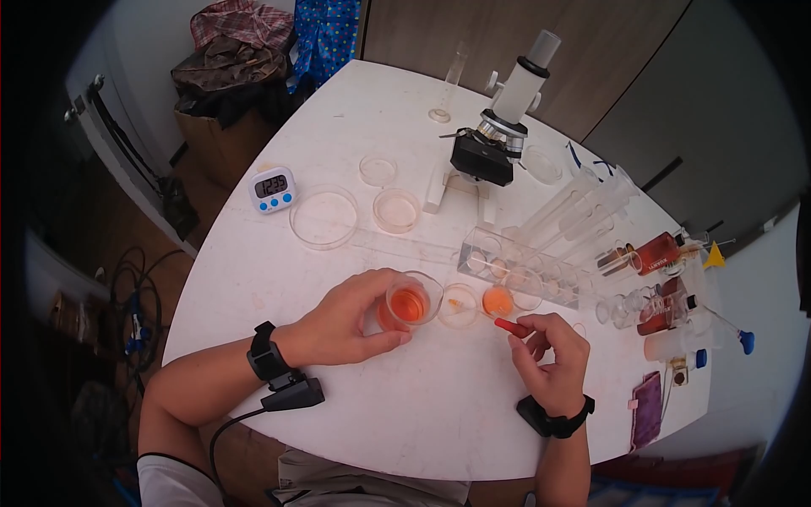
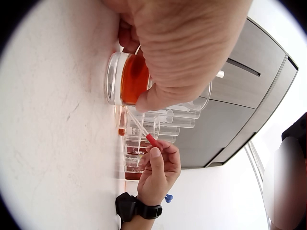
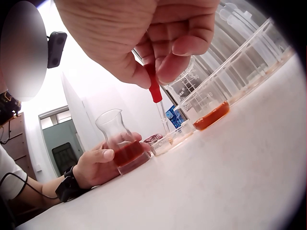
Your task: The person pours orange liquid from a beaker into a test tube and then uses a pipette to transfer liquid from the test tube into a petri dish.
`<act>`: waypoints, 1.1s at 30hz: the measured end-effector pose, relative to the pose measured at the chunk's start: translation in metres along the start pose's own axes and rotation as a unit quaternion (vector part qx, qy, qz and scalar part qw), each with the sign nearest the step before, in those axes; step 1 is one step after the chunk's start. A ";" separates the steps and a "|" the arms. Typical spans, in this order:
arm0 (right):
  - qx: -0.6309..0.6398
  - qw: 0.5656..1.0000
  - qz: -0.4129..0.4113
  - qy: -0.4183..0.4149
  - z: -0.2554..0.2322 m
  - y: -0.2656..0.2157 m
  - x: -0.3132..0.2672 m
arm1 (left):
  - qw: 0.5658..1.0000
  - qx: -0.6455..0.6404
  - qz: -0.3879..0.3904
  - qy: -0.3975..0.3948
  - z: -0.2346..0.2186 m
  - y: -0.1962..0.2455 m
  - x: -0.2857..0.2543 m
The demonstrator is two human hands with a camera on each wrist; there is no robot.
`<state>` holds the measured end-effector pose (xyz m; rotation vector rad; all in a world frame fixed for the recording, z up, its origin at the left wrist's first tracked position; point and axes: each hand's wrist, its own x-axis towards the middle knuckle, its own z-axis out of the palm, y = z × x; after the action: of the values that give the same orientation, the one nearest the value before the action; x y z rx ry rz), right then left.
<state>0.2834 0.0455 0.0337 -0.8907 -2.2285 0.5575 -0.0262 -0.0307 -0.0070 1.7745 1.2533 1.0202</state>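
Observation:
My left hand [image 1: 338, 319] grips a waisted glass beaker [image 2: 135, 79] with a flared pouring lip; orange-red liquid fills its lower part. It stands upright, its base right at the white tabletop. Between thumb and fingers, my right hand [image 1: 553, 359] pinches a glass dropper by its red rubber bulb [image 3: 154, 85]. In the right wrist view, the dropper's tip points down into a shallow petri dish [image 3: 168, 145]. An orange patch shows inside that dish in the head view. Just right of it stands a small clear beaker [image 3: 211, 117] with orange liquid at its bottom.
Behind the hands stand a clear test tube rack [image 1: 524, 275] and a microscope [image 1: 503, 118]. Several petri dishes, a timer [image 1: 273, 190] and a measuring cylinder [image 1: 448, 89] lie farther back. Brown-red bottles [image 1: 659, 252] and a purple cloth [image 1: 646, 410] are at the right.

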 end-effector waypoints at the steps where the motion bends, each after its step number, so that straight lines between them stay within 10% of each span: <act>1: -0.002 1.000 0.001 0.001 0.001 0.000 0.000 | 1.000 0.001 -0.004 -0.001 0.000 0.000 0.000; 21: -0.004 0.999 0.019 0.026 0.001 -0.003 -0.002 | 1.000 0.001 0.002 0.001 0.001 -0.002 0.000; 33: 0.048 0.969 -0.062 0.233 -0.003 0.016 -0.022 | 1.000 0.000 0.008 0.003 0.002 -0.004 0.000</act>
<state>0.3047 0.0405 0.0165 -0.7365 -1.7989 0.3507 -0.0263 -0.0296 -0.0115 1.7848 1.2455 1.0349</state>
